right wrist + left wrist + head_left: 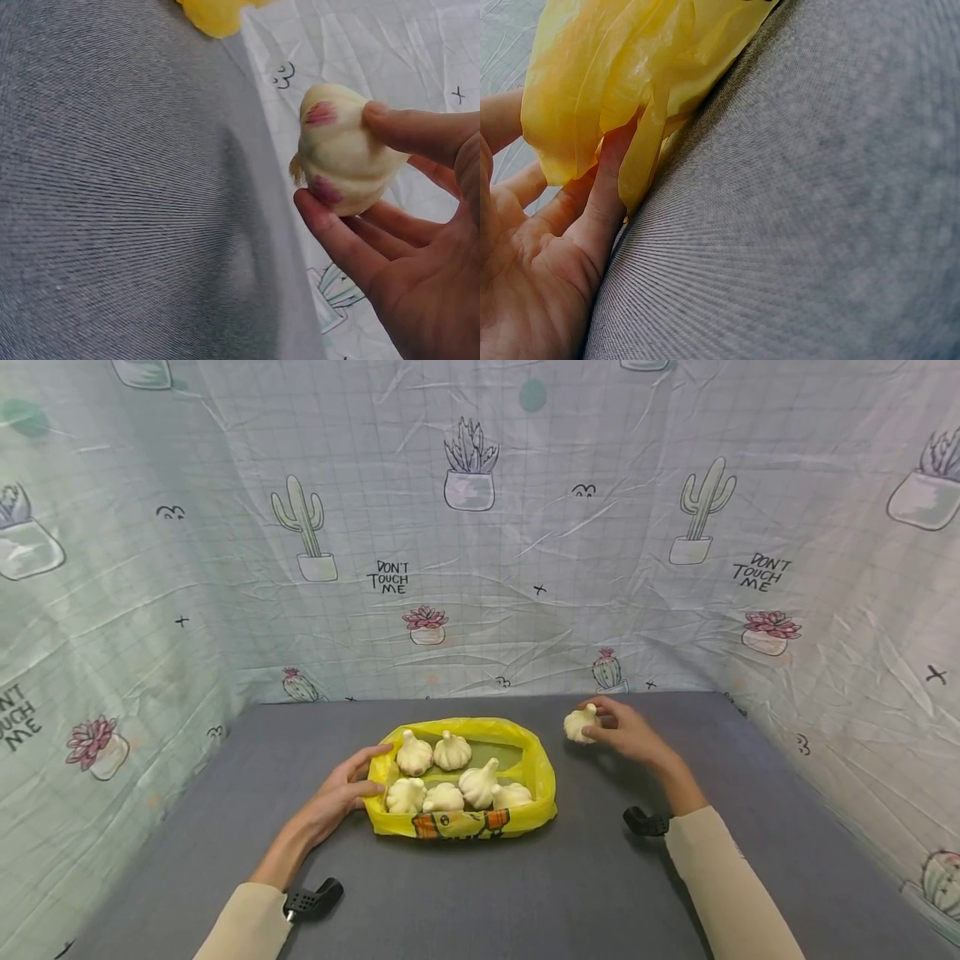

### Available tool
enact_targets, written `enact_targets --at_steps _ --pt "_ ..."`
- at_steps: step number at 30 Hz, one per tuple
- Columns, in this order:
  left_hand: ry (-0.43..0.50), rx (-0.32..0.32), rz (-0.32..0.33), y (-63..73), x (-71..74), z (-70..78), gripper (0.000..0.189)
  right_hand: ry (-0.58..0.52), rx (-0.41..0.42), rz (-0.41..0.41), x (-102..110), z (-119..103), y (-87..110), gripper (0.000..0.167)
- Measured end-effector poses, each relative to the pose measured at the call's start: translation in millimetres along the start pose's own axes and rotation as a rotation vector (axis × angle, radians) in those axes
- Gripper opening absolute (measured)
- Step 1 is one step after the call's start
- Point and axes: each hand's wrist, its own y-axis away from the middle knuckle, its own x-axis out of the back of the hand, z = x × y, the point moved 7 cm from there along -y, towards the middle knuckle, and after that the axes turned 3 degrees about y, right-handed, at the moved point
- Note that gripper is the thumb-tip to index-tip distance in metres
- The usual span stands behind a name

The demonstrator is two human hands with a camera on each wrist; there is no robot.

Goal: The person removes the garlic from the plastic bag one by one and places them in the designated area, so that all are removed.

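Note:
A yellow plastic bag (539,777) with its rim spread wide stands on the grey table. Several garlic bulbs (477,783) lie inside it, some toward the far side and others along the near side. At the bag's left end my left hand (333,802) holds the plastic, and in the left wrist view one finger (615,154) is tucked among the yellow folds (641,67). To the right of the bag, my right hand (630,735) pinches one garlic bulb (345,154) between thumb and fingers. Pink patches mark this bulb, which is off the table.
The grey table (465,893) stretches around the bag. Behind and on both sides hangs a pale cloth (525,635) printed with cacti and lettering. A black wrist camera (313,900) sits on the left wrist, another black camera (645,821) on the right.

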Motion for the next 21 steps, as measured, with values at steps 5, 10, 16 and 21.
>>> enact_targets --at_steps 5,10,16,21 --pt "0.003 -0.006 0.003 0.2 0.3 -0.4 0.07 -0.065 -0.003 0.013 -1.5 -1.3 -0.9 0.045" --pt "0.004 -0.003 0.006 -0.1 -0.3 -0.2 0.07 -0.082 -0.006 0.009 -5.2 1.1 -2.3 0.045" --pt "-0.001 0.002 0.005 -0.8 -0.2 -0.2 0.071 -0.084 0.016 0.002 -9.0 2.1 -2.5 0.043" --pt "-0.001 0.006 0.011 -1.4 0.4 -1.0 0.071 -0.051 0.01 0.0 -10.9 4.5 -3.2 0.045"
